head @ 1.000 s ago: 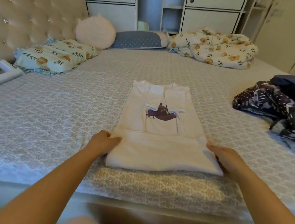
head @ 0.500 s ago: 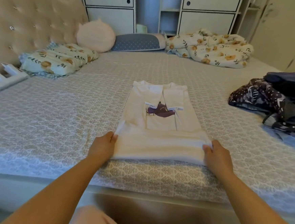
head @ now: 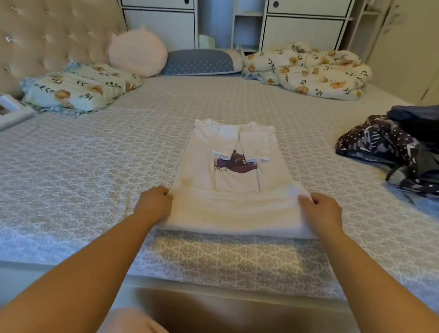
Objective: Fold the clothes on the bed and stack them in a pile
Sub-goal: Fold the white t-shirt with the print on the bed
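A white T-shirt [head: 238, 183] with a purple print lies in the middle of the bed, its sleeves folded inward and its bottom part turned up over itself. My left hand [head: 153, 203] grips the left corner of that folded-up hem. My right hand [head: 319, 213] grips the right corner, fingers curled round the cloth. The hem is lifted slightly off the shirt's body. A heap of dark unfolded clothes [head: 408, 149] lies at the right side of the bed.
The bed [head: 81, 171] has a grey patterned cover. A floral pillow [head: 80, 88], a pink round cushion [head: 138, 51] and a blue bolster [head: 200, 62] lie at the back left, a floral quilt [head: 307, 70] at the back right. White cabinets stand behind.
Both hands have carried the shirt's bottom edge away from me, up over the shirt, and their fingers have curled round its corners.
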### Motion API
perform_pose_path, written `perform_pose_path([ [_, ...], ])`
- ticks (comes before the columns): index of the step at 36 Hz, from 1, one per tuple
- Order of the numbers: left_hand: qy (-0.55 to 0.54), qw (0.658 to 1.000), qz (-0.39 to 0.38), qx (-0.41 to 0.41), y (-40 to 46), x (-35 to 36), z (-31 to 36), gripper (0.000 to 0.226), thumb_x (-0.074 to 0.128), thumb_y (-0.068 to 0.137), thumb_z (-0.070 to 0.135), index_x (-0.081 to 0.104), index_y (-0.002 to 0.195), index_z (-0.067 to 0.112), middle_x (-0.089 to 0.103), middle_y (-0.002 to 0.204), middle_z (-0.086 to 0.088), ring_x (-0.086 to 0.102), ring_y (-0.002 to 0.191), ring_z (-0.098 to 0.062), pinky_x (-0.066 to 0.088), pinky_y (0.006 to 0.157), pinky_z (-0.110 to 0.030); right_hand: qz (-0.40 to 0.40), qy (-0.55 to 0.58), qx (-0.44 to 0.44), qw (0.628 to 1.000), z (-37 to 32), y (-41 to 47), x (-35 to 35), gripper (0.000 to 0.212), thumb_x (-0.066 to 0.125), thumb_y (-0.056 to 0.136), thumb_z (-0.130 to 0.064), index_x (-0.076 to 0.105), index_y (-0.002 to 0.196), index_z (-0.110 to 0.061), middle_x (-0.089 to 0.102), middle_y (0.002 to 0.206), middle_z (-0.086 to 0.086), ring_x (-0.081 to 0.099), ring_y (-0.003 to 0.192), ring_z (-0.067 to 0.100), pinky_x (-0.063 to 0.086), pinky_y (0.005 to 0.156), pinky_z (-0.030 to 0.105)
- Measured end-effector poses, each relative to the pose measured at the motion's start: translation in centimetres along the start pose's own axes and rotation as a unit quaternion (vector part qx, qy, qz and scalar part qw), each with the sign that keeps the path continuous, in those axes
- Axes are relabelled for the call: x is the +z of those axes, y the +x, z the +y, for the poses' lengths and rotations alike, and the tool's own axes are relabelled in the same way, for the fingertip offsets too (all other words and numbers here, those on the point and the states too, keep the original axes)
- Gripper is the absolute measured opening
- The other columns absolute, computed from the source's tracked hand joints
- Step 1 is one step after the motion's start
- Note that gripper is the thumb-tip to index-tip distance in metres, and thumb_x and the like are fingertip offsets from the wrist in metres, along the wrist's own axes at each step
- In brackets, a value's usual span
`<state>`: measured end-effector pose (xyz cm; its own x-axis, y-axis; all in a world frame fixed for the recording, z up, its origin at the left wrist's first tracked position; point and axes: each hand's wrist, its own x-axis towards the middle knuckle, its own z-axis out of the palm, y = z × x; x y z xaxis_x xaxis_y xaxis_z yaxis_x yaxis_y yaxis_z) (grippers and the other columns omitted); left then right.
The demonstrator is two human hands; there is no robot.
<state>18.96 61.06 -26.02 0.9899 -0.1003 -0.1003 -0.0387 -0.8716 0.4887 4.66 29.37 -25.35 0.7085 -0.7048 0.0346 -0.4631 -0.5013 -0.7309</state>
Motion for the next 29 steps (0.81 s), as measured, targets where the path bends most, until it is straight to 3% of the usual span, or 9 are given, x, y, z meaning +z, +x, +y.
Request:
perform_pose_path([
  [5,-0.003,0.998,0.058,0.027,-1.1,1.0,-0.4,0.027,0.038,0.101,0.027,0.055,0.117,0.013,0.053,0.079,-0.001,0.049,0.066,-0.016,0.036,0.054,-0.028,-0.013,-0.021,0.006,1.000,1.0,-0.2,0.1,0.026,0.051,0.096,-0.028,0.067,0.090,-0.008,0.060,0.075,0.008,0.054,0.072,0.029,0.032,0.057,0.028],
  [7,-0.024,0.997,0.067,-0.011,-1.6,1.5,-0.4,0.027,0.042,0.098,0.026,0.054,0.120,0.014,0.056,0.098,-0.005,0.051,0.076,-0.020,0.041,0.063,-0.031,0.004,-0.035,0.036,0.999,1.2,-0.6,0.5,0.029,0.053,0.095,-0.028,0.065,0.113,-0.008,0.065,0.106,0.013,0.058,0.095,0.032,0.037,0.070,0.029],
  [9,-0.051,0.994,0.093,-0.040,-2.3,1.5,0.1,0.036,0.050,0.093,0.025,0.047,0.129,0.019,0.040,0.131,-0.010,0.051,0.094,-0.026,0.043,0.072,-0.036,0.040,-0.023,0.028,0.999,0.7,-1.0,0.9,0.044,0.055,0.093,-0.025,0.050,0.133,-0.009,0.051,0.131,0.015,0.051,0.114,0.034,0.041,0.086,0.034],
  [11,0.032,0.989,0.146,0.013,-2.9,1.7,0.7,0.051,0.055,0.087,0.023,0.040,0.136,0.021,0.024,0.145,-0.007,0.038,0.121,-0.030,0.044,0.087,-0.042,0.067,-0.077,-0.051,0.993,-0.2,-1.6,1.3,0.053,0.057,0.091,-0.023,0.041,0.140,-0.011,0.039,0.139,0.013,0.040,0.124,0.033,0.038,0.097,0.041],
  [13,0.130,0.966,0.185,0.128,-3.3,2.2,1.6,0.054,0.056,0.086,0.027,0.040,0.138,0.023,0.022,0.150,-0.004,0.026,0.134,-0.028,0.033,0.104,-0.046,0.073,-0.157,-0.164,0.971,-1.2,-2.4,2.0,0.048,0.056,0.091,-0.023,0.046,0.136,-0.014,0.042,0.137,0.009,0.037,0.123,0.030,0.033,0.098,0.041],
  [16,0.188,0.943,0.138,0.237,-3.4,3.4,3.5,0.046,0.042,0.095,0.043,0.044,0.138,0.028,0.024,0.155,0.005,0.017,0.142,-0.019,0.007,0.116,-0.048,0.014,-0.229,-0.282,0.931,-2.7,-3.6,3.9,0.036,0.047,0.095,-0.031,0.056,0.128,-0.020,0.049,0.134,0.001,0.036,0.125,0.023,0.030,0.097,0.036],
  [19,0.252,0.939,0.029,0.233,-2.8,5.1,3.8,0.060,0.018,0.096,0.060,0.020,0.150,0.034,0.002,0.161,0.006,-0.004,0.147,-0.018,-0.016,0.113,-0.049,-0.101,-0.239,-0.261,0.930,-2.3,-3.6,5.3,0.045,0.039,0.097,-0.043,0.045,0.139,-0.027,0.033,0.150,0.000,0.024,0.138,0.020,0.022,0.109,0.036],
  [22,0.238,0.957,-0.034,0.164,-2.0,6.1,2.3,0.070,0.007,0.089,0.071,-0.005,0.151,0.038,-0.015,0.160,0.004,-0.014,0.147,-0.021,-0.014,0.113,-0.049,-0.174,-0.246,-0.188,0.935,-0.5,-2.9,5.4,0.059,0.028,0.096,-0.057,0.019,0.150,-0.034,0.005,0.160,-0.005,0.003,0.147,0.017,0.007,0.119,0.039],
  [29,0.213,0.963,-0.055,0.153,-1.4,5.8,1.5,0.079,0.010,0.087,0.074,-0.006,0.152,0.031,-0.017,0.159,-0.005,-0.013,0.147,-0.022,-0.005,0.117,-0.044,-0.168,-0.279,-0.172,0.930,0.9,-2.4,4.7,0.070,0.019,0.095,-0.063,0.005,0.153,-0.026,-0.006,0.160,-0.005,-0.006,0.147,0.016,0.001,0.119,0.039],
])
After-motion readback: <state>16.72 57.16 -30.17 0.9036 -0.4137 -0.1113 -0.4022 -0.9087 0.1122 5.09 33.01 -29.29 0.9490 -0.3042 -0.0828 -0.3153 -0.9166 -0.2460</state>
